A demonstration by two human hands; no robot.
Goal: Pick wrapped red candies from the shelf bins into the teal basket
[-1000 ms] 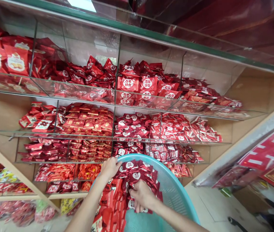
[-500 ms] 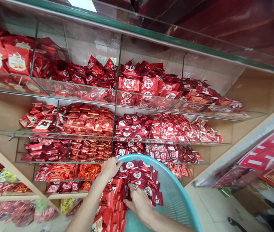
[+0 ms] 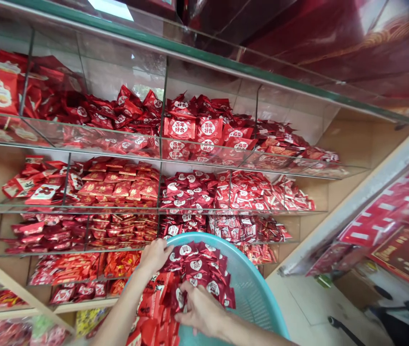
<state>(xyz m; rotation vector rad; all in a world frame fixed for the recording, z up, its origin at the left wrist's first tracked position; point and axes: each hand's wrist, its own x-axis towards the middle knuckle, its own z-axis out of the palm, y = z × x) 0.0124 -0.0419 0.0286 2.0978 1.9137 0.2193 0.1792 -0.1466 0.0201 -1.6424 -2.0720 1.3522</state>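
My left hand [image 3: 154, 258] is closed over the far left rim of a round turquoise plastic basket [image 3: 260, 293]. Inside the basket, dark red snack packets [image 3: 196, 265] with round white labels are heaped at the far side. Brighter red packets [image 3: 150, 310] with black characters lie at the near left. My right hand [image 3: 202, 307] reaches into the basket, its thumb and fingers around a dark red snack packet [image 3: 179, 299] where the two kinds meet. Part of that packet is hidden by the fingers.
Ahead stand tiered shelves with glass dividers [image 3: 164, 103], holding many red packets [image 3: 179, 127]. Dark red packets [image 3: 188, 190] with similar white labels sit in a middle compartment. At right are a pale tiled floor [image 3: 308, 312], a black bar [image 3: 344, 330] and red printed goods [image 3: 380, 216].
The view has shifted, so shelves and basket appear farther left. My right hand's fingers have come around a dark red packet. My left hand stays on the rim.
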